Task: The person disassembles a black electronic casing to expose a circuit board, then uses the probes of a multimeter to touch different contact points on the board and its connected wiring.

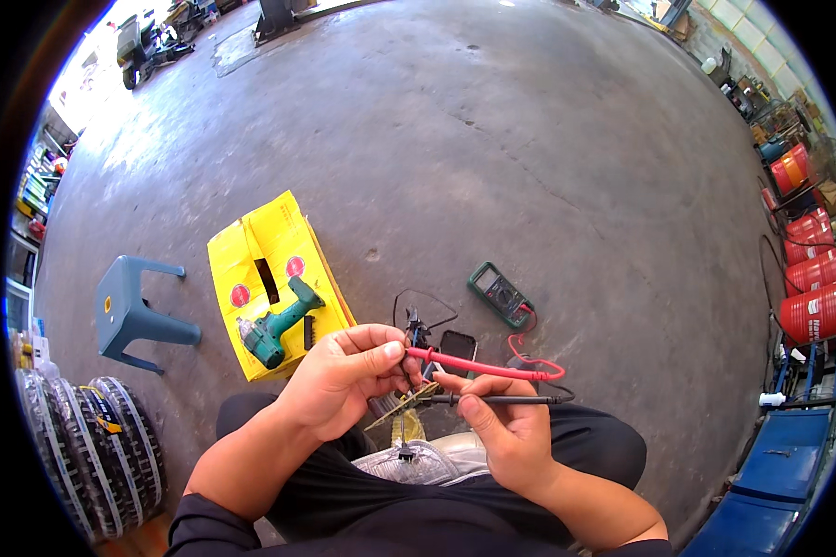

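Hands close together: left hand (344, 376) pinches red probe (478, 366), right hand (497, 422) grips black probe (497, 400); tips should press steadily on the small part between them.

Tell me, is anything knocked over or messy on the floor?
Yes. The blue plastic stool lies tipped on its side, legs pointing sideways. A green drill rests on flattened yellow cardboard. Nothing looks spilled.
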Available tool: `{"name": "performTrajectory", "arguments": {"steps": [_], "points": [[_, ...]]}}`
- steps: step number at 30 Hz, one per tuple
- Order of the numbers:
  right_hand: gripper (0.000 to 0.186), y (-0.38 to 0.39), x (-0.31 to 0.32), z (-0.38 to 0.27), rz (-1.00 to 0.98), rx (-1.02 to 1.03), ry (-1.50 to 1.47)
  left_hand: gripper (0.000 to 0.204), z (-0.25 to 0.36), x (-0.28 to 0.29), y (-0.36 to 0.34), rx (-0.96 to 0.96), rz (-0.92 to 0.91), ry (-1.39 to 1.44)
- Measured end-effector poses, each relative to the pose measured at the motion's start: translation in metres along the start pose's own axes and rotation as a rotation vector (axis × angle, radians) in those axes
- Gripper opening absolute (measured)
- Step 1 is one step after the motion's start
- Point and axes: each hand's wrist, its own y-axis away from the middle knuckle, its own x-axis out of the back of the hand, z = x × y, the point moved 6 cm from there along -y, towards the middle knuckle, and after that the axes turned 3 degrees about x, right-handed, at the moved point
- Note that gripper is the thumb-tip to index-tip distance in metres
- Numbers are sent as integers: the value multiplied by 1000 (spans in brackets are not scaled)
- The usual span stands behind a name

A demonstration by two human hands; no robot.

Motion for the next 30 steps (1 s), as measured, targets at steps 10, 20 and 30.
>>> {"name": "performTrajectory", "arguments": {"steps": [10,20,30], "points": [[12,-5,2,-4,9,14,82,15,-2,-3,-3,10,-4,-21],[12,-3,1,-7,6,30,88,14,-3,-1,-3,18,10,-16],[11,1,5,-6,5,-11,133,14,-4,-7,-3,25,2,-7]]}}
